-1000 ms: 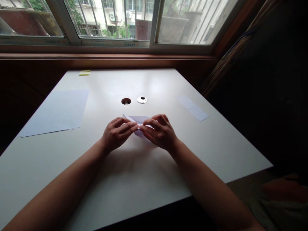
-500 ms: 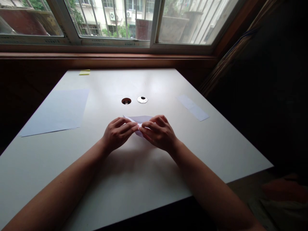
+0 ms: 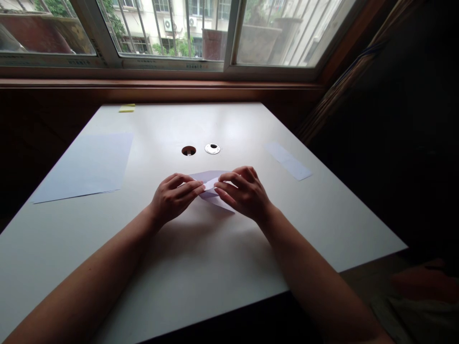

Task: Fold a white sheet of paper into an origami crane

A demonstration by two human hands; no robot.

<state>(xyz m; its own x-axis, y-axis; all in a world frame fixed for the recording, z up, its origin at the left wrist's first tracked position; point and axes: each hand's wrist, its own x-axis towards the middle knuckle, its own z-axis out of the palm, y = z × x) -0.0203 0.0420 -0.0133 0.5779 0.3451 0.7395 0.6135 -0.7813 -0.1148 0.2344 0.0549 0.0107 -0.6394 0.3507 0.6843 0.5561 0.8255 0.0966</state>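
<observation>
The folded paper (image 3: pixel 211 183) lies at the middle of the table (image 3: pixel 215 267), long axis left to right, between the hands. The left hand (image 3: pixel 174 197) and right hand (image 3: pixel 246 193) each pinch one end, fingers curled, equally near

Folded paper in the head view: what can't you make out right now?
Middle and creases of the folded paper: covered by the left hand and right hand.
Inside of the cable hole: too dark.
Any writing on the yellow sticky notes: too small.
Both elbows: cut off by the bottom edge.

Two hands (image 3: pixel 174 197) (image 3: pixel 245 193), three white papers (image 3: pixel 209 177) (image 3: pixel 84 167) (image 3: pixel 288 161)
</observation>
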